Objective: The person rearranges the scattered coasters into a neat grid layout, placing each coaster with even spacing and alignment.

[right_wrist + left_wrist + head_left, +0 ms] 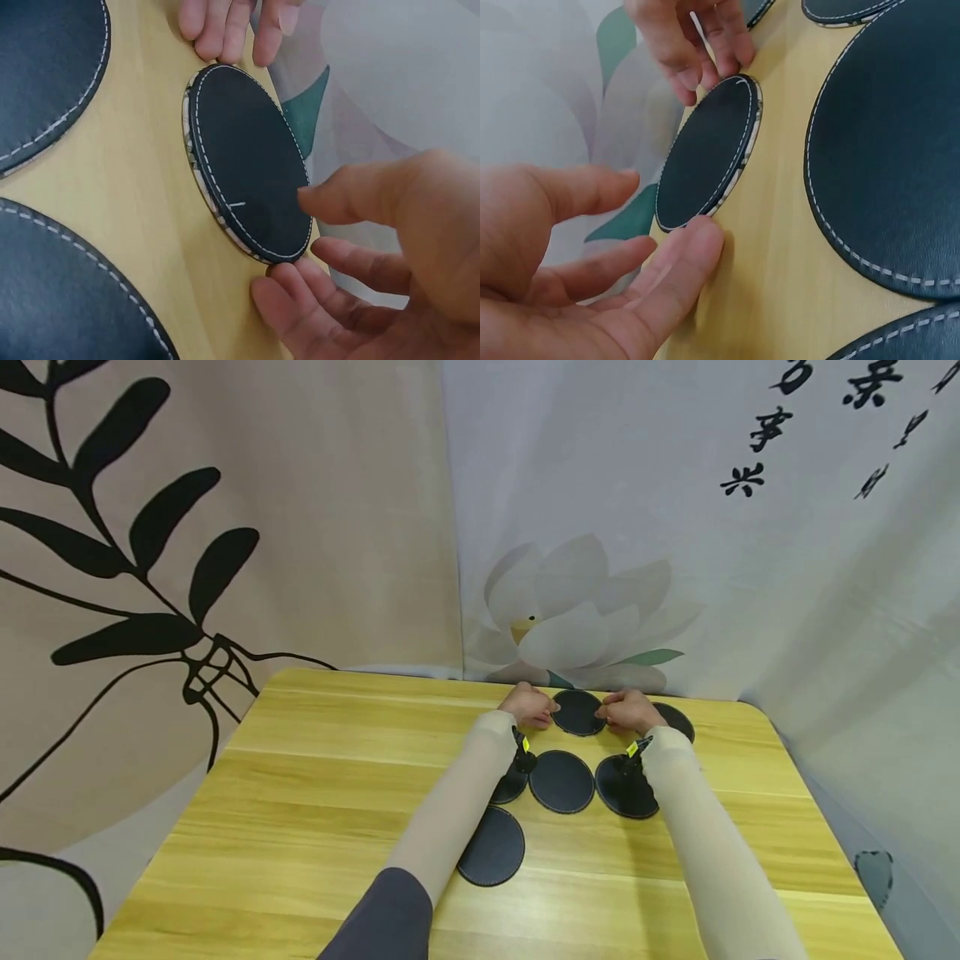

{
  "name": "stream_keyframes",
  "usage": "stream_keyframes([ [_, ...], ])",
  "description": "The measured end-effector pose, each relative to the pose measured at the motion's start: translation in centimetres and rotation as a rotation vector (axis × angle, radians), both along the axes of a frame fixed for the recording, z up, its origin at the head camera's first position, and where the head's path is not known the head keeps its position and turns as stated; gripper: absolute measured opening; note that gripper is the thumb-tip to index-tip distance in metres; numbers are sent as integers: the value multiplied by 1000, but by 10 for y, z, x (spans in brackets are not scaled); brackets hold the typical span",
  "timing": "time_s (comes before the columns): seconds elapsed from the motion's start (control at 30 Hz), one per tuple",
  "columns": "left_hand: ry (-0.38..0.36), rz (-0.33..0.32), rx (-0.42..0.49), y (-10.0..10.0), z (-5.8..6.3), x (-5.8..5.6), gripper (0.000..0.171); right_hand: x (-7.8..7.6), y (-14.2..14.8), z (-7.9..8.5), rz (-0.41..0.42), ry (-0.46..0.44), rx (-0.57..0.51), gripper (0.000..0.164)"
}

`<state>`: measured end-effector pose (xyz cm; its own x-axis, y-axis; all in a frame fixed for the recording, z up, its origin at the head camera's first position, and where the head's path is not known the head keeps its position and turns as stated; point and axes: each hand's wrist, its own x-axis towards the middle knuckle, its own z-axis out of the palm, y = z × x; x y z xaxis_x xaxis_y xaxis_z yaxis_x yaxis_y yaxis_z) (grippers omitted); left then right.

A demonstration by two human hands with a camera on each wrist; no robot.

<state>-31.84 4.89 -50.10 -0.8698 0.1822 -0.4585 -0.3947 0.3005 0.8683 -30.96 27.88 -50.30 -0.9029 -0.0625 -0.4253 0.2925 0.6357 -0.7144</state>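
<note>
A round black coaster [578, 712] with white edge stitching lies flat near the table's far edge, between both hands. My left hand [529, 705] is at its left side; in the left wrist view, fingertips [703, 238] meet the rim while the thumb is spread away from it. On the opposite side is my right hand [632, 711]. The right wrist view shows its fingertips [289, 277] at the rim and its thumb [352, 193] over the edge of the coaster's top. Neither hand is curled round the coaster.
Nearer me lie more black coasters: a middle one [562, 782], a right one [627, 787] and a left one [508, 785] partly under my forearm. Another coaster [491, 847] lies lower left, and one [675, 722] shows behind my right hand. A printed curtain [360, 527] hangs behind the wooden table [300, 827].
</note>
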Motion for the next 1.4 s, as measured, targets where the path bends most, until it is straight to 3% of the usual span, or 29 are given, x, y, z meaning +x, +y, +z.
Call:
stream_keyframes([
  [0.2, 3, 6, -48, 4, -2, -3, 14, -2, -5, -2, -21, 6, 18, 52],
  [0.37, 4, -13, -56, 5, -5, -2, 23, -2, -8, -4, -33, 11, 49, 51],
  [0.67, 7, 9, -53, 6, -4, 3, 27, 0, -14, -7, -88, -12, 77, 52],
  [0.97, 30, 95, -44, 10, -3, 5, 12, 6, -18, -7, -168, 24, 36, 50],
  [1.23, 50, 166, -68, 13, -8, 5, 22, 10, -15, -11, -207, 61, -5, 47],
  [1.4, 43, 233, -52, 16, -13, 4, 19, 14, -15, -13, -217, 73, -48, 47],
])
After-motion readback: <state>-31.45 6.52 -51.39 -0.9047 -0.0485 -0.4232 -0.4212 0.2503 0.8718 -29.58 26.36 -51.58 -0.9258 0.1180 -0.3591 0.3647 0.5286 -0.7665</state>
